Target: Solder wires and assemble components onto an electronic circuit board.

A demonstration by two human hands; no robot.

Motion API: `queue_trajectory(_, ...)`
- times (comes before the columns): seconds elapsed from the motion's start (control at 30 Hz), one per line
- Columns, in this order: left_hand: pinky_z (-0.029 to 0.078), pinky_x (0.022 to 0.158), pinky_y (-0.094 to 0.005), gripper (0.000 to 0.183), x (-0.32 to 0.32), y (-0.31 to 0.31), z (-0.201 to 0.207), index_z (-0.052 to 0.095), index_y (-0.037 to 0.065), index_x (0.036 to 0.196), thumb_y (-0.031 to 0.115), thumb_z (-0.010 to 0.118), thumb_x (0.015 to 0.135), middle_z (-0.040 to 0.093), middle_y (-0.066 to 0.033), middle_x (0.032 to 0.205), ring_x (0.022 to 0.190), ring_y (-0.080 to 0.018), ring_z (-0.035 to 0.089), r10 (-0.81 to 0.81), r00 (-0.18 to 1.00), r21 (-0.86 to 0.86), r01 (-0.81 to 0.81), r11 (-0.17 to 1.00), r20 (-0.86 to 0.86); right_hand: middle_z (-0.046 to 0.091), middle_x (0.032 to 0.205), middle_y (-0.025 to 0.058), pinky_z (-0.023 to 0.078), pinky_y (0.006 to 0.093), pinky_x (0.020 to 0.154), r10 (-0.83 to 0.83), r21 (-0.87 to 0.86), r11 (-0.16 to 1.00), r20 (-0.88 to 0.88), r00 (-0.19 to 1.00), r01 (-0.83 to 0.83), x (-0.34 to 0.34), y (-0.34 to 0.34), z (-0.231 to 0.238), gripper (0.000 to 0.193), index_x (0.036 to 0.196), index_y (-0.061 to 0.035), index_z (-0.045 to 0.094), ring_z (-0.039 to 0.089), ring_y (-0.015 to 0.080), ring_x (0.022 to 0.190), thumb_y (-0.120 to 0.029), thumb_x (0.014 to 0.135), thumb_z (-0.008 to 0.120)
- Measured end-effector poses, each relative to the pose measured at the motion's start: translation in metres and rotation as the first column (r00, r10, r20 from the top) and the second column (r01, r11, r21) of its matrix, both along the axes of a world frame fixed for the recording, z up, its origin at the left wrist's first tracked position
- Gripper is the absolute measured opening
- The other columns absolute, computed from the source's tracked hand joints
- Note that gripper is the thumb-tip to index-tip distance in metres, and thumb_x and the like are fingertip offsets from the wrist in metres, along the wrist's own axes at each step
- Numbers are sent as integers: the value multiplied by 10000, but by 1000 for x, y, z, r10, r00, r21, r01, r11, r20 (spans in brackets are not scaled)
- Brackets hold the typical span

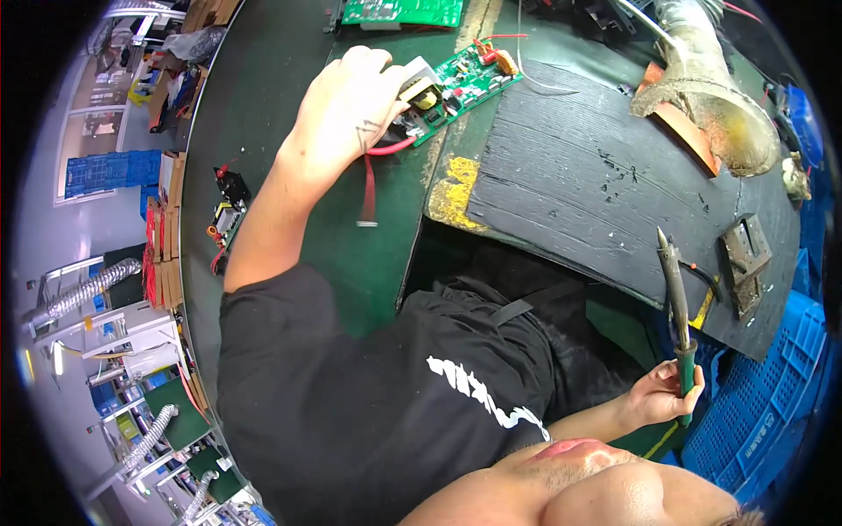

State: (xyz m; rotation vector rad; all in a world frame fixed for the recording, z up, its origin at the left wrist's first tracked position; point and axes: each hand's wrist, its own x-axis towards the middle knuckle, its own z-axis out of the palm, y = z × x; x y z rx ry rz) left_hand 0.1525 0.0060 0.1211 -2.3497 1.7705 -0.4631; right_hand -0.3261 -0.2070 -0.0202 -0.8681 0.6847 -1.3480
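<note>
My left hand (349, 105) is closed on the near left end of a green circuit board (469, 85) filled with small parts. A thick pink-red wire (392, 149) and a flat dark red ribbon cable (368, 195) with a white plug hang below that hand. Low on the right, my right hand (667, 392) grips a soldering iron (677, 298) by its green handle. The iron's tip points up, away from the board, near the edge of a black mat (579, 175).
A dirty fume-extraction funnel (737, 131) stands on the mat at the upper right, beside a metal stand (745, 259). Blue crates (759, 394) are at the right. Another green board (403, 10) lies at the top, and a small wired assembly (230, 206) lies to the left.
</note>
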Motion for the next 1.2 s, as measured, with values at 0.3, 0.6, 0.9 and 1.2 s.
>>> queue_trajectory(0.3,549,812,-422,598,37,-54,-12,665,8,1058,506,798,754,705,-198,981,924,-346,686,443,807,423,-271,865,-390,714,938,172,488,244,540,62,-19,998,10,998,-62,11,-13,6,428,1101,24,664,567,159,530,-375,969,582)
queue_trajectory(0.6,525,813,-462,557,41,-25,-64,596,-9,986,385,845,681,617,-209,958,910,-383,623,324,863,46,-333,942,-387,689,876,147,490,255,539,144,-78,986,-64,988,-149,25,-27,38,450,1106,31,666,585,166,564,-390,985,560)
queue_trajectory(0.9,527,817,-452,513,21,-20,-36,639,59,1049,384,846,711,599,-162,994,958,-355,623,264,928,-35,-282,959,-261,733,929,189,511,244,539,80,-93,992,-1,997,-80,-1,7,13,445,1106,36,680,617,180,572,-368,998,527)
queue_trajectory(1.2,540,853,-406,603,14,0,-12,687,62,1112,427,874,670,645,-139,1041,954,-317,665,357,863,-52,-400,915,-357,731,928,194,491,219,496,-64,-89,994,30,998,66,-26,33,5,444,1104,21,674,631,173,585,-386,998,532)
